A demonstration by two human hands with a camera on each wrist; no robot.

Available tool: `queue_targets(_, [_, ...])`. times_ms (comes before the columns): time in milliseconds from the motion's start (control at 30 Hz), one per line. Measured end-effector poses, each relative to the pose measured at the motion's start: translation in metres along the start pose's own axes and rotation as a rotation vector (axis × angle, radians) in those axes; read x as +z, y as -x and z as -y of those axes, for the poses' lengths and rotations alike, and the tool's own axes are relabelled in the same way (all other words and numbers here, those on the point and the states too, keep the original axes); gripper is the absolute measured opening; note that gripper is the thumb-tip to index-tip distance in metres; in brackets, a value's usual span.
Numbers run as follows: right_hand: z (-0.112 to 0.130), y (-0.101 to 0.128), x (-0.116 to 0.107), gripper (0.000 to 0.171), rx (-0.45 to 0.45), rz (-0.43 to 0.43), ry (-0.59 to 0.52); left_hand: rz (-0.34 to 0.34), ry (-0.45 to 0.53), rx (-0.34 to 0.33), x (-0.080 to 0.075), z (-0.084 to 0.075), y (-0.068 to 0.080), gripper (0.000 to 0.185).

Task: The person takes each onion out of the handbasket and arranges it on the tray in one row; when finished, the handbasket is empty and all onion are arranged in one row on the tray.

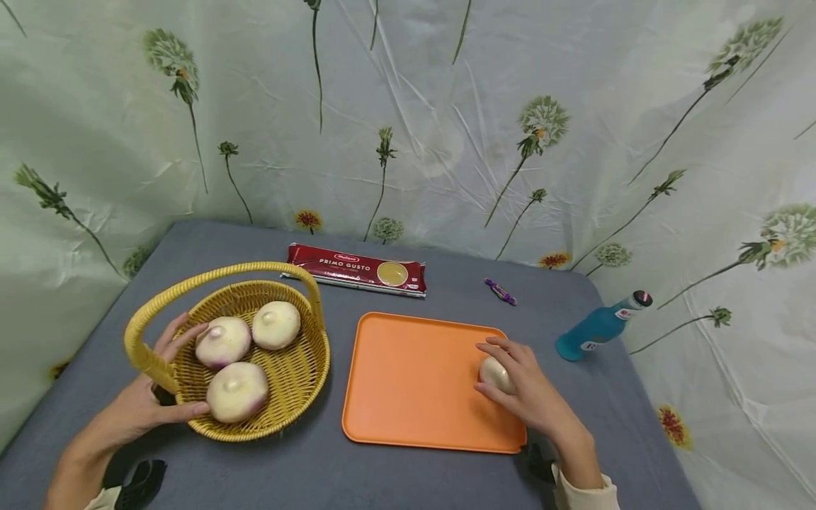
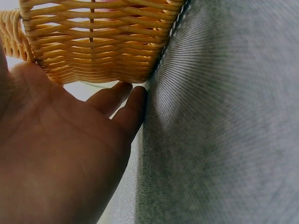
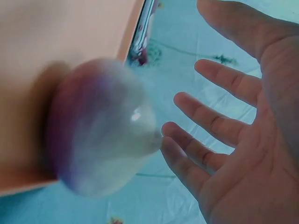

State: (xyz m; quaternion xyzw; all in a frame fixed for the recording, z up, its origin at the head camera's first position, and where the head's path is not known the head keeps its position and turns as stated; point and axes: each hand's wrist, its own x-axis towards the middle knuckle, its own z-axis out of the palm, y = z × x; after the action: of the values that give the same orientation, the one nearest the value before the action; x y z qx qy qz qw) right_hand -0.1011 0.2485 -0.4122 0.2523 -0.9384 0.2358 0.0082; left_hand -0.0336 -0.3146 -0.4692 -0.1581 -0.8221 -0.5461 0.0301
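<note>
A yellow wicker basket (image 1: 280, 397) with a tall handle stands on the left of the table, holding three white-and-purple turnips (image 1: 237, 392). My left hand (image 1: 143, 404) holds the basket at its left side, its thumb over the front rim and fingers by the handle. In the left wrist view, the palm of this hand (image 2: 70, 144) lies along the woven outer wall. Another turnip (image 3: 103, 126) sits on the right part of an orange tray (image 1: 414, 382). Over it hovers my right hand (image 1: 525, 382), fingers spread; the right wrist view shows it largely apart from the turnip.
A long red packet (image 1: 357, 269) lies at the back of the grey table (image 1: 408, 482). Right of it is a small purple-wrapped candy (image 1: 501, 292). A blue bottle (image 1: 602, 326) stands to the right of the tray. A flowered cloth (image 1: 433, 142) hangs behind.
</note>
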Motion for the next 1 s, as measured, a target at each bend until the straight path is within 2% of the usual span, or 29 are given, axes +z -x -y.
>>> queue_targets(300, [0.021, -0.01, 0.003, 0.059, -0.028, 0.043, 0.019, 0.011, 0.005, 0.001, -0.001, 0.001, 0.0, 0.11])
queue_targets(567, [0.04, -0.017, 0.012, 0.059, -0.082, 0.105, 0.0, 0.016, 0.016, -0.027, -0.003, 0.0, 0.001, 0.108])
queue_targets(1000, [0.073, -0.031, 0.023, 0.055, -0.24, 0.178, -0.076, 0.006, 0.034, -0.014, -0.001, 0.001, 0.001, 0.108])
